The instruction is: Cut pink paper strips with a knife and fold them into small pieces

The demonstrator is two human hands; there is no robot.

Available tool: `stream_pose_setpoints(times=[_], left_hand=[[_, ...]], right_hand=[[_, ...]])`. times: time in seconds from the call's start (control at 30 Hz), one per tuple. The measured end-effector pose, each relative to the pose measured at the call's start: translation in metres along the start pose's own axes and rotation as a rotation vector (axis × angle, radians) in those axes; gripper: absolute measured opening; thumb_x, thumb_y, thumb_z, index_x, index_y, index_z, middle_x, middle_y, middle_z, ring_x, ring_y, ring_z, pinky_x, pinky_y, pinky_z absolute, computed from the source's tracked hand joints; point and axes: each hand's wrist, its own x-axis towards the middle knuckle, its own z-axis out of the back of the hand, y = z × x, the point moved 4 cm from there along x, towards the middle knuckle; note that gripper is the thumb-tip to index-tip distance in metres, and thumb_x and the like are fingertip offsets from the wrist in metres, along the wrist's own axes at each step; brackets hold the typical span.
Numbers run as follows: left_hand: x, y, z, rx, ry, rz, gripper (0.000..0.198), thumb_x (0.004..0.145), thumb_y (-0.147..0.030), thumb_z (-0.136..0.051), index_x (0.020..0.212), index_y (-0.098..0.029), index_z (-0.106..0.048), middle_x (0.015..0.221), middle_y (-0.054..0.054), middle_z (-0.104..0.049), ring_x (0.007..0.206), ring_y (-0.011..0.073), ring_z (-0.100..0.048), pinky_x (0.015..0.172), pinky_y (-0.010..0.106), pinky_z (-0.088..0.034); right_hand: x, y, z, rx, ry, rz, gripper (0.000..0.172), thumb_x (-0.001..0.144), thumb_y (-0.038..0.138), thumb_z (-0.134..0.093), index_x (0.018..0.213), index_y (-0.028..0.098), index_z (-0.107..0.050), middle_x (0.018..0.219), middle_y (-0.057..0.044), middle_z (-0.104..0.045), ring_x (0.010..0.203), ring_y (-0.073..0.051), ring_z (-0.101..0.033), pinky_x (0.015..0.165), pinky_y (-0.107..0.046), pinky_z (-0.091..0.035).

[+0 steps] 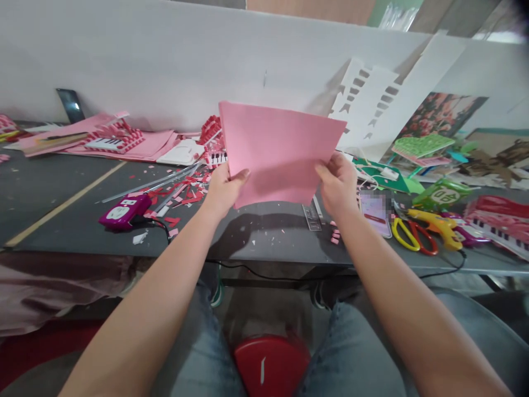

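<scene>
A pink sheet of card (281, 149) is raised above the dark table, tilted so its broad face is toward me. My left hand (226, 187) grips its left edge, thumb on the near face. The opposite edge is pinched by my right hand (338, 181), thumb also in front. The fingers behind the sheet are mostly hidden, and I cannot tell if it is one sheet or several together. Below it a shadow falls on the table (264, 242). A clear ruler-like strip (312, 217) and small pink pieces (335, 234) lie near my right wrist.
Red and pink scraps (185, 193) and a purple device with a cable (125, 212) lie left. A phone (375, 212), yellow-and-red-handled scissors (407, 236) and a yellow glue gun (438, 225) lie right. White cut-out card (376, 105) leans on the back panel (165, 60).
</scene>
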Motion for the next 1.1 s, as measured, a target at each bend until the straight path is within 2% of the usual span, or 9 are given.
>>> stream_pose_setpoints(times=[0.1,0.2,0.33,0.43,0.57,0.67,0.83,1.1], left_hand=[[0.003,0.008,0.001,0.146,0.09,-0.033,0.038,0.072,-0.039,-0.085,0.102,-0.018,-0.076,0.102,0.01,-0.079,0.103,0.0352,-0.074,0.101,0.056,-0.057],[0.006,0.013,0.008,0.217,0.111,-0.02,0.037,0.068,-0.039,-0.085,0.095,-0.015,-0.076,0.096,0.01,-0.079,0.098,0.0356,-0.074,0.099,0.055,-0.057],[0.006,0.012,0.015,0.16,0.099,0.03,0.034,0.063,-0.036,-0.087,0.088,-0.016,-0.075,0.091,0.009,-0.078,0.099,0.0355,-0.073,0.101,0.054,-0.056],[0.004,0.008,0.014,0.057,0.113,0.081,0.043,0.06,-0.033,-0.092,0.095,-0.016,-0.074,0.1,0.011,-0.079,0.105,0.0343,-0.073,0.103,0.052,-0.055],[0.002,0.0,0.014,0.036,0.11,-0.01,0.053,0.069,-0.038,-0.093,0.114,-0.019,-0.072,0.117,0.011,-0.078,0.113,0.0323,-0.072,0.106,0.048,-0.055],[0.001,-0.001,0.015,0.107,0.09,-0.046,0.05,0.074,-0.045,-0.09,0.114,-0.02,-0.073,0.119,0.012,-0.077,0.115,0.0345,-0.071,0.106,0.049,-0.055],[0.001,0.003,0.015,0.122,0.076,-0.03,0.052,0.075,-0.05,-0.089,0.113,-0.019,-0.073,0.118,0.013,-0.078,0.115,0.0365,-0.071,0.104,0.051,-0.055],[0.004,0.019,0.012,0.121,0.151,-0.034,0.06,0.075,-0.05,-0.088,0.119,-0.014,-0.072,0.122,0.017,-0.077,0.119,0.038,-0.071,0.11,0.052,-0.052]], right_hand=[[-0.005,-0.02,-0.01,0.065,0.022,-0.15,0.035,0.082,0.047,-0.073,0.108,0.024,-0.067,0.112,-0.011,-0.076,0.108,-0.027,-0.072,0.096,-0.046,-0.058],[-0.013,-0.035,-0.019,0.122,0.051,-0.262,0.035,0.076,0.048,-0.075,0.099,0.024,-0.064,0.1,-0.008,-0.076,0.097,-0.026,-0.071,0.092,-0.045,-0.058],[-0.02,-0.037,-0.027,0.099,0.038,-0.304,0.032,0.073,0.043,-0.072,0.097,0.023,-0.065,0.099,-0.007,-0.074,0.095,-0.025,-0.069,0.091,-0.043,-0.056],[-0.023,-0.036,-0.03,0.167,0.015,-0.375,0.04,0.067,0.038,-0.073,0.102,0.023,-0.062,0.101,-0.006,-0.074,0.095,-0.025,-0.069,0.091,-0.043,-0.055],[-0.021,-0.027,-0.03,0.132,-0.004,-0.29,0.036,0.07,0.039,-0.067,0.102,0.025,-0.06,0.106,-0.007,-0.074,0.1,-0.026,-0.068,0.093,-0.043,-0.055],[-0.021,-0.022,-0.029,0.102,-0.018,-0.239,0.033,0.071,0.036,-0.063,0.102,0.025,-0.062,0.107,-0.007,-0.074,0.101,-0.026,-0.068,0.094,-0.042,-0.055],[-0.025,-0.023,-0.031,0.095,-0.013,-0.267,0.035,0.074,0.038,-0.066,0.106,0.023,-0.063,0.112,-0.01,-0.074,0.105,-0.027,-0.068,0.096,-0.043,-0.055],[-0.031,-0.033,-0.035,0.171,-0.075,-0.344,0.038,0.074,0.042,-0.069,0.107,0.026,-0.061,0.113,-0.006,-0.076,0.108,-0.026,-0.07,0.102,-0.045,-0.054]])
